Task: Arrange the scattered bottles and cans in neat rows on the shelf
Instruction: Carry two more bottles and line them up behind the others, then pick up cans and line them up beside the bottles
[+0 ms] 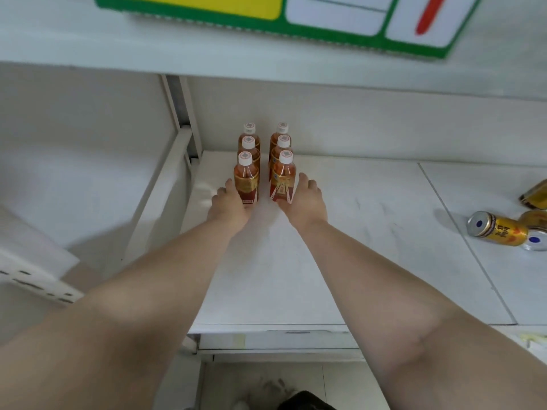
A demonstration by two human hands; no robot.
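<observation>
Amber drink bottles with white caps stand upright in two rows of three, running front to back at the rear left of the white shelf. My left hand wraps the base of the front left bottle. My right hand wraps the base of the front right bottle. Both bottles stand on the shelf. Gold cans lie on their sides at the far right: one can nearest, a second can behind it, and a third can cut off by the frame edge.
A white upright post and side rail bound the shelf on the left. An upper shelf with a green and yellow sign overhangs the back. A seam splits the shelf panels on the right.
</observation>
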